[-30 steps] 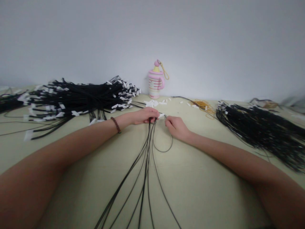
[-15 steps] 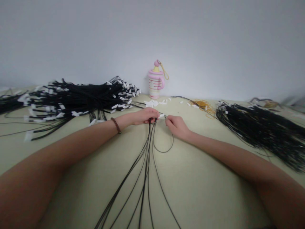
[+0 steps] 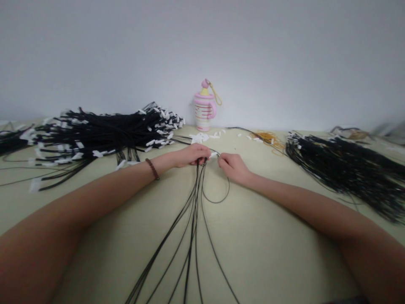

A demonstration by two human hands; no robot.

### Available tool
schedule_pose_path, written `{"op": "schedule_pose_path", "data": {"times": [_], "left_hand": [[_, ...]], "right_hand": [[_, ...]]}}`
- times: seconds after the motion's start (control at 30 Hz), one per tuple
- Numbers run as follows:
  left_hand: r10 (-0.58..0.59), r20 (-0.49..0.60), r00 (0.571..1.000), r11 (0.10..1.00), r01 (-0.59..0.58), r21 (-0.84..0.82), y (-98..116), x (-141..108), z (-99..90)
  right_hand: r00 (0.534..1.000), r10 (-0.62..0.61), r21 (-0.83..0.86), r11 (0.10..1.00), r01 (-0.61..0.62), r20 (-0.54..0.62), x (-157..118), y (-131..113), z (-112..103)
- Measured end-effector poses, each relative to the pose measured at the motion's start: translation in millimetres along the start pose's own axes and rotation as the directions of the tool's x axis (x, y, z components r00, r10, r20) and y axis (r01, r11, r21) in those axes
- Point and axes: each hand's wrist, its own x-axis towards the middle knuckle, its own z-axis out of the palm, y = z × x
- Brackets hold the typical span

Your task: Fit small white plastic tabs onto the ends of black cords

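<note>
My left hand [image 3: 193, 155], with a beaded bracelet [image 3: 152, 169] on its wrist, is closed around several thin black cords [image 3: 193, 223] that fan down toward me over the table. A small white piece [image 3: 213, 155] sticks out at its fingertips. Just to the right, my right hand [image 3: 233, 165] is closed in a pinch on a black cord near that white piece. From there the cord hangs in a loop [image 3: 217, 202] between the two hands. The fingers hide exactly how the cord meets the white piece.
A large tied bundle of black cords with white ends [image 3: 117, 133] lies on the left. Another heap of black cords [image 3: 344, 173] lies on the right. At the back stand a pink striped cup [image 3: 203, 112], loose white pieces [image 3: 200, 137] and yellow strands [image 3: 268, 138].
The view has shifted very slightly, moving the cup and hands a little left in the picture. Both hands keep the same grip, and the cord loop looks nearly the same.
</note>
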Motion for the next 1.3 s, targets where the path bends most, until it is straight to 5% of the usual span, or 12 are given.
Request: {"op": "schedule_pose_path", "data": {"times": [0.93,1.3], "left_hand": [[0.205,-0.052,0.977,0.878,-0.161,0.451,1,4,13.9],[-0.03,-0.079,0.996,0.991,0.04,0.126,-1,7,9.2]], "right_hand": [[0.986,-0.108,-0.089,0.989,0.119,0.125,-2,-1,-2],[0.997,-0.062,-0.109,0.992,0.067,0.05,-1,2,-3]]}}
